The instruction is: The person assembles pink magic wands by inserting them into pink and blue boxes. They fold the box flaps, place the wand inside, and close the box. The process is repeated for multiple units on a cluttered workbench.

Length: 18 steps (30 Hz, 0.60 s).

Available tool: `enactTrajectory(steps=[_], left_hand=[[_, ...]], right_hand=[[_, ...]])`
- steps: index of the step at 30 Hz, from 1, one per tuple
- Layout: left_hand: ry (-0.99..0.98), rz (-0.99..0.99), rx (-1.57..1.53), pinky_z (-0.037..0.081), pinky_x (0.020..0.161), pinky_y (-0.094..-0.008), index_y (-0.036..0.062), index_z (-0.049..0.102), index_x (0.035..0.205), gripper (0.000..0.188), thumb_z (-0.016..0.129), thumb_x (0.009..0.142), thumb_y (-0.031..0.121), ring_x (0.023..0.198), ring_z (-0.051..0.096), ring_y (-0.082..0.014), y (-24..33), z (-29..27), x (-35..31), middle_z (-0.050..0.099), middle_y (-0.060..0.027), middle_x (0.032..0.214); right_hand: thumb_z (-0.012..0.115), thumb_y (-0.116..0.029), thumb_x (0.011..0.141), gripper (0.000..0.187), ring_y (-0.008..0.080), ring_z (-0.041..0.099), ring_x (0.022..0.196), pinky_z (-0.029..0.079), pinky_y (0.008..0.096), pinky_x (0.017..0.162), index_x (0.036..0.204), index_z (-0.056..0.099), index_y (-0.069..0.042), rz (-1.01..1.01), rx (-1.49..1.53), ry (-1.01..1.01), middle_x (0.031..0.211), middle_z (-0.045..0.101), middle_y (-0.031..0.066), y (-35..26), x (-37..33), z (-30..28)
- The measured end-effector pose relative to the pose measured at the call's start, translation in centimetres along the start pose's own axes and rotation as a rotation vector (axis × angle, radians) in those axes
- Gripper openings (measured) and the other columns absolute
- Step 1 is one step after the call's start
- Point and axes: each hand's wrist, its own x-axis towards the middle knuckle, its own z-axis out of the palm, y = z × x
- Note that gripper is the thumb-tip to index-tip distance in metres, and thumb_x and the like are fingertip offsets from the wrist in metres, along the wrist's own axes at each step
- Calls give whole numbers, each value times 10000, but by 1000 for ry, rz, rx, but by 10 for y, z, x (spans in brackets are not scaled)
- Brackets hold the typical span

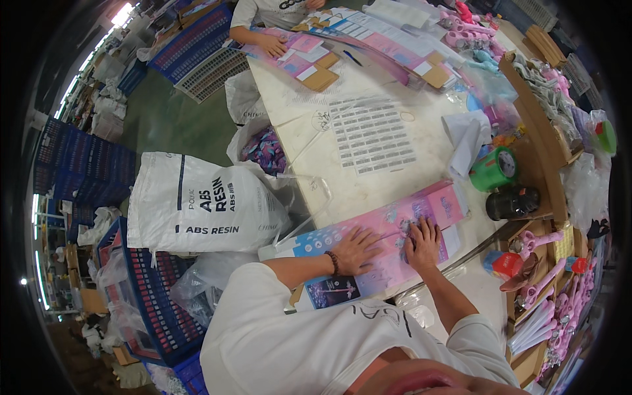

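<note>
Counter [368, 79]: white top, runs from the near edge away to the far end, crowded with printed sheets and packaging along its length.

White woven sack [197, 204] with dark lettering: on the floor to the left of the counter, bulging, leaning against the counter's edge. Blue crates [148, 296] stand below it, clear plastic bags between.

Wooden rack [540, 131]: along the counter's right side, holding pink and white plastic pieces; more pink pieces [559, 309] piled at lower right.

Pink-and-blue printed card [388, 243]: long flat sheet lying at the near edge of the counter, slanting from lower left to upper right. Both hands are on it.

Sheet of small labels [375, 135]: flat on the counter, mid-way up, well apart from the card.

Left hand [355, 249]: palm down, fingers spread flat on the card's middle, pressing, nothing grasped. Dark bead bracelet on the wrist.

Right hand [422, 242]: just beside the left, fingers bent, tips touching the card surface near its pink end. Not closed round anything that I can see.

Green roll of tape [495, 170] and dark jar [512, 201]: on their sides at the counter's right edge, near the card's far corner.

Another person's hand [271, 45]: resting on pink cards at the far end.
</note>
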Motion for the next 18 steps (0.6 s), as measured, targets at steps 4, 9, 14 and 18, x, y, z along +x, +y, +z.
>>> enactTrajectory(steps=[4,9,14,18], left_hand=[[-18,-14,-9,158,1147,-574,144,551,1311,576,612,830,454,1387,304,-371,1,1,-2,369,-163,1486],[-27,-11,-12,155,1148,-573,146,546,1320,578,606,832,449,1390,300,-371,0,2,-2,366,-164,1489],[-24,-1,-8,154,1147,-574,152,546,1322,573,602,835,449,1390,298,-369,1,-2,0,365,-165,1490],[-55,-13,-18,156,1142,-583,148,542,1321,572,594,841,454,1381,301,-370,3,-4,1,362,-168,1487]], right_hand=[[585,-268,834,438,374,363,1337,212,580,1125,1248,565,-127,-4,-1,3,1411,457,142,1,-1,1],[584,-264,832,443,375,353,1344,206,581,1127,1253,561,-128,5,15,-18,1415,453,144,1,-1,1],[580,-260,838,439,374,358,1346,207,580,1128,1256,561,-126,9,18,-16,1416,452,145,-1,-1,-3],[579,-258,843,432,367,369,1346,213,580,1126,1252,564,-120,8,26,-4,1411,460,147,-2,1,-5]])
